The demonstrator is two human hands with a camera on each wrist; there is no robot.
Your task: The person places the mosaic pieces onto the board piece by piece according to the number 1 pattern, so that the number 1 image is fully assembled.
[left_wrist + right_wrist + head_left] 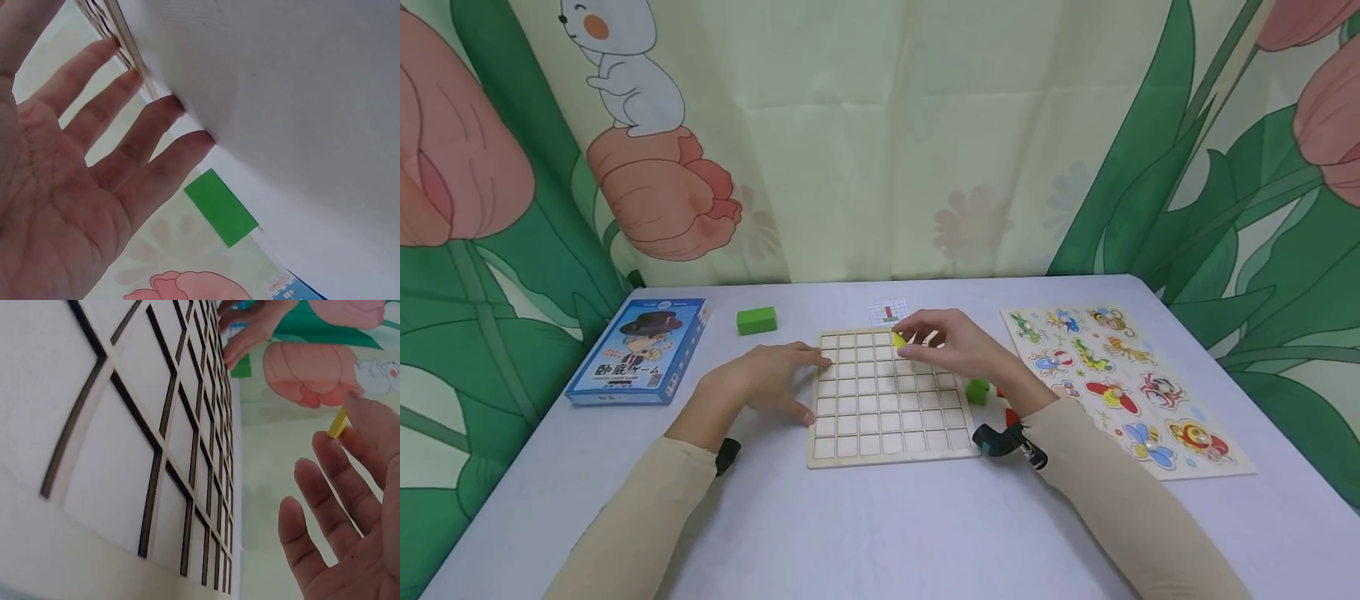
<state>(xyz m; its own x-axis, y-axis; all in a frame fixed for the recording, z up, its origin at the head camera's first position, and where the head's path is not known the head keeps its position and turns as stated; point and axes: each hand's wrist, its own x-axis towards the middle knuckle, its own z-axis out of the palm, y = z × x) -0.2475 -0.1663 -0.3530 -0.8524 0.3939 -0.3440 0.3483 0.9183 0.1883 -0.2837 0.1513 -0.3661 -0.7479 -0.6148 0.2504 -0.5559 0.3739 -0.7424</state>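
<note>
A pale wooden grid board (887, 459) lies flat in the middle of the table. My right hand (953, 343) pinches a small yellow block (338, 423) between thumb and fingertips, over the board's far edge; the other fingers are loosely bent. My left hand (769, 377) is at the board's left edge with thumb and fingers spread, and in the left wrist view some fingertips meet that edge. Just beyond the board is a small card (889, 312) printed with a grid and a coloured figure. Green (977, 391) and red pieces (1012, 417) sit right of the board, partly hidden by my right arm.
A green block (756, 321) stands beyond my left hand. At the table's left is a blue game box (638, 352) with a cartoon figure in a hat. On the right lies a board with insect pictures (1097, 392). A printed curtain (895, 167) hangs behind the table.
</note>
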